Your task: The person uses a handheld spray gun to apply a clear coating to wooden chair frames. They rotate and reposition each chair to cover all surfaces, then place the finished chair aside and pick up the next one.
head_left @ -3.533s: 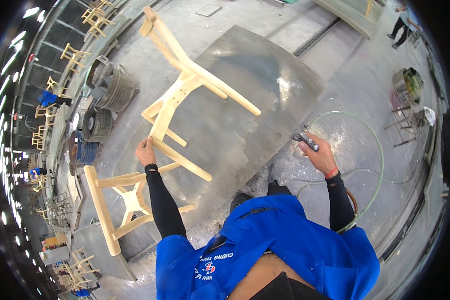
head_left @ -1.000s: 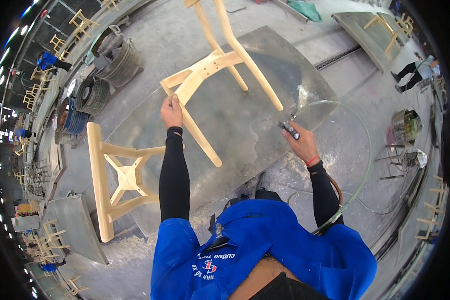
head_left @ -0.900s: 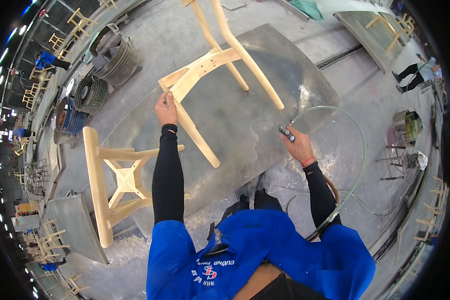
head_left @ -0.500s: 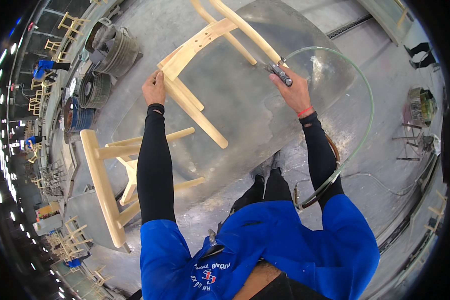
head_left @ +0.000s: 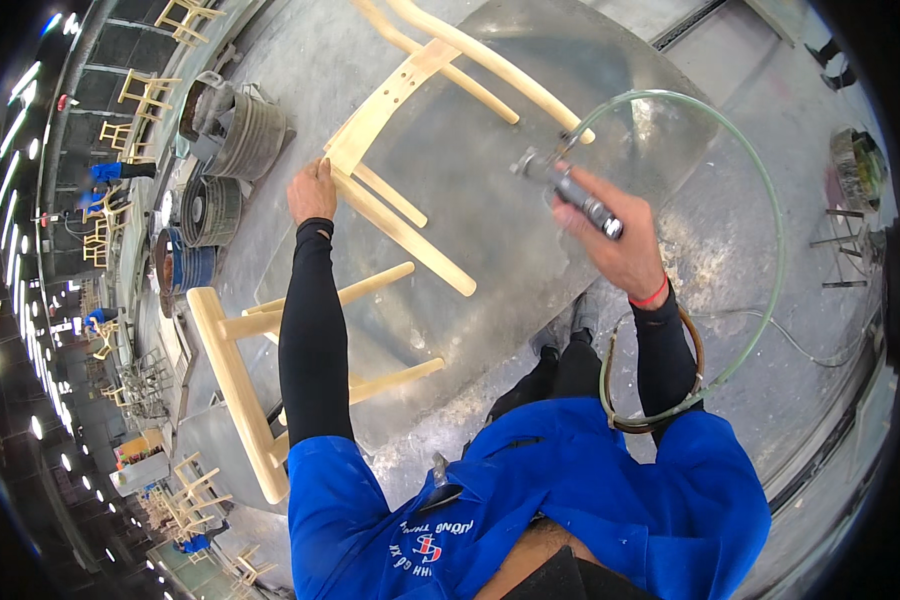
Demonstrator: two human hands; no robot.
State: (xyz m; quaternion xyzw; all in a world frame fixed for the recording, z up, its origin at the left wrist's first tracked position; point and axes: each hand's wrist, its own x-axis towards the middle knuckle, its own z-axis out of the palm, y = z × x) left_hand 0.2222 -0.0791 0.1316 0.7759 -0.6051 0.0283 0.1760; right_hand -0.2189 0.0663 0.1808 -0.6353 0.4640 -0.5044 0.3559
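Observation:
My left hand [head_left: 312, 192] is closed on the corner of a pale wooden chair frame [head_left: 395, 95], where the wide back rail with several drilled holes meets a leg. My right hand [head_left: 625, 235] wraps the handle of a metal spray gun [head_left: 570, 190], slightly blurred. The gun's head points left toward the frame and stays apart from it. A clear greenish hose [head_left: 660, 94] loops from the gun around to my right forearm. Beside my left forearm stands a second pale wooden frame [head_left: 232, 385], with a thick bar and thinner legs, partly hidden by my arm.
A smooth grey panel [head_left: 490, 250] lies below the chair frame. Dented metal drums [head_left: 250, 135] and a blue drum [head_left: 192, 265] stand at far left. At right are a round container [head_left: 858, 165] and a metal stand [head_left: 845, 240]. Chairs and people in blue show along the left.
My right hand has drawn the spray gun back toward me, away from the frame's right leg. The left hand keeps its hold on the corner. The whole view has shifted slightly.

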